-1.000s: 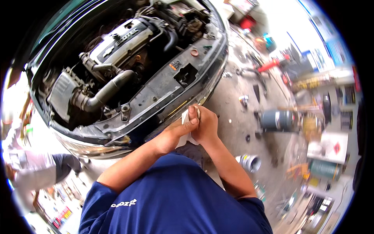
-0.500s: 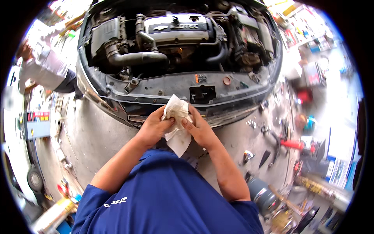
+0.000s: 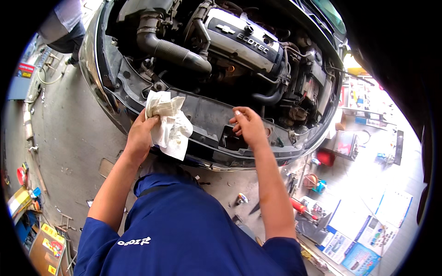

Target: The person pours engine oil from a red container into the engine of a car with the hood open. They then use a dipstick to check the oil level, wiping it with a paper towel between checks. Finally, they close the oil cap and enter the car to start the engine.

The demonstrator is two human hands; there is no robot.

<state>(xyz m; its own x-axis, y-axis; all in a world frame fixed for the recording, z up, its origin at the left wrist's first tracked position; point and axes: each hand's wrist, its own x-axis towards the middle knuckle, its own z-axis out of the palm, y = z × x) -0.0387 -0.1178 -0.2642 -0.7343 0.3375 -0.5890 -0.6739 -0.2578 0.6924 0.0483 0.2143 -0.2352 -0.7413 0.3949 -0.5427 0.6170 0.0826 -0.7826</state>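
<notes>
My left hand (image 3: 142, 137) grips a crumpled white paper towel (image 3: 172, 131), thumb pressed over it. The towel hangs in front of the car's front edge and bears faint stains. My right hand (image 3: 250, 129) is apart from the towel, over the black radiator cover panel (image 3: 205, 110). Its fingers are loosely bent and slightly spread, with nothing visible in them. Beyond both hands lies the open engine bay, with a silver and black engine cover (image 3: 244, 39) and a ribbed air intake hose (image 3: 175, 54).
A dark battery area (image 3: 313, 73) sits at the bay's right. On the floor to the right are a red jack-like tool (image 3: 299, 205) and flattened printed cardboard (image 3: 363, 234). Another person (image 3: 64, 27) stands at the far left. A long pipe (image 3: 28, 122) lies on the left floor.
My right hand has let go of the paper towel and moved right, over the panel. The left hand has carried the towel left. The view has turned and come closer to the engine bay.
</notes>
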